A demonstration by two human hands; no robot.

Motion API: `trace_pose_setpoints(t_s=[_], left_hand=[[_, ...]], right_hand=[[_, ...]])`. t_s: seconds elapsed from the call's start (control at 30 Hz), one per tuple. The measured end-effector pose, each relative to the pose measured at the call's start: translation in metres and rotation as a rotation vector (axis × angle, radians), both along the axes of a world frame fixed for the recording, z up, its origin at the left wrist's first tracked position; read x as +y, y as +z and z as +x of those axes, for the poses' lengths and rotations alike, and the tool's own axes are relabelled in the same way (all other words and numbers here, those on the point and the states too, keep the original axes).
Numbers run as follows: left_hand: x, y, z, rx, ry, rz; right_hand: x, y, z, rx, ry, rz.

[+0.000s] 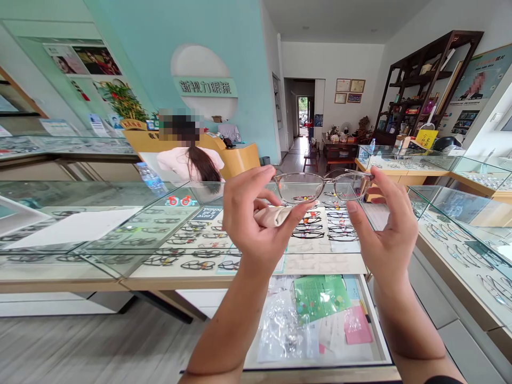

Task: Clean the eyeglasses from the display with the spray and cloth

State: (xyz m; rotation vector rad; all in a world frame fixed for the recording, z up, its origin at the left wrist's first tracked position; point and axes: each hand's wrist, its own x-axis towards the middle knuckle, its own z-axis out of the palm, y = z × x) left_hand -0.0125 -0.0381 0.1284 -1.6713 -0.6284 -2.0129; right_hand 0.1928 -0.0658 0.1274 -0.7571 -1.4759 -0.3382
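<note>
Nearest to the camera are two bare hands, and between them one pair of clear-lens glasses [328, 180], lifted above the near edge of the glass-topped desk [168, 284]. The left hand [256, 213] pinches the left end of the frame and also keeps a pale rolled cloth [274, 215] in its bent fingers; the right hand [386, 224] pinches the right end with thumb and forefinger. As I judge, the grip is only at fingertips, so a small slip could let the glasses fall upon the glass or into the open drawer [378, 330]; uneven pulling by the two hands could twist the frame, and the left thumb, being close to the lens, could leave a mark. The cloth might also drop if those fingers loosen. Concerning writing, the far wall sign [206, 87] reads "新视力眼镜", and a dark card [208, 214] among the displayed frames [308, 234] says "Leave it all behind". On the green leaflet [320, 298] in the drawer, and on the bottle [151, 178] at left, the print is too small for me.
</note>
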Motion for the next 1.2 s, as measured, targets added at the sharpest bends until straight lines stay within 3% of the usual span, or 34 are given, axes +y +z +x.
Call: trace_pose_setpoints(t_s=[0.23,0.57,0.8,1.2], left_hand=[[-0.001,0.001,0.000,0.022,0.010,0.039],[0.005,-0.005,-0.001,-0.007,0.061,-0.032],[0.012,-0.005,0.002,-0.047,-0.127,-0.130],[0.016,-0.008,0.002,-0.030,-0.149,-0.180]], right_hand=[[-0.001,0.000,0.000,0.012,0.018,-0.005],[-0.004,0.004,-0.001,-0.018,-0.012,0.019],[-0.007,0.004,-0.003,0.002,-0.030,0.053],[-0.012,0.002,-0.004,0.007,-0.023,0.070]])
